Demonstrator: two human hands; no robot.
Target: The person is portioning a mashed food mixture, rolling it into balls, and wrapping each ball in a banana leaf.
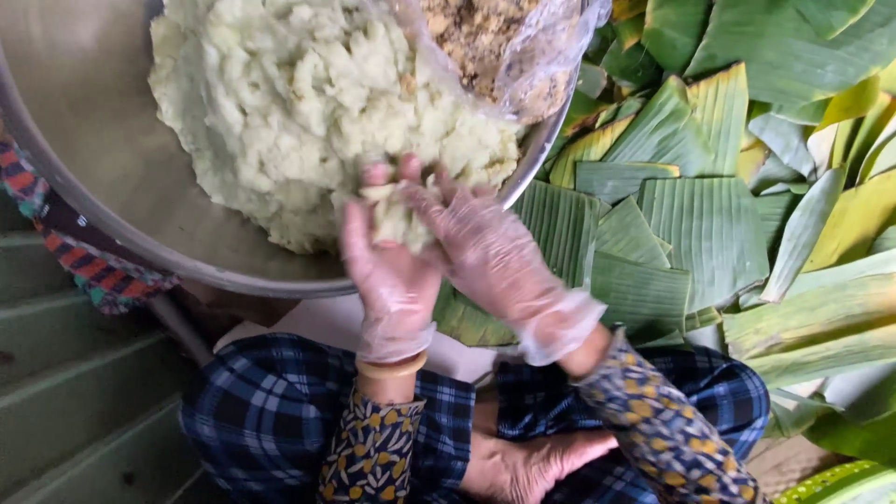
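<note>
- Both hands wear thin, crinkly clear plastic gloves. The left hand and right hand are pressed together around a lump of pale green sticky rice, so the grip is closed on it from both sides, right at the near rim of the basin.
- The basin is big, round and smooth metal, sitting on the floor, and it's heaped with more of the same soft, clumpy rice mound.
- At the basin's far edge there's a clear plastic bag, wrinkled and glossy, holding a brownish crumbly filling. No label I can make out.
- To the right of the basin, a spread of cut banana leaves, ribbed, green going yellow, overlapping each other flat.
- Blue plaid trousers and floral sleeves are at the bottom of the view, and a striped woven cloth peeks out under the basin's left side.
</note>
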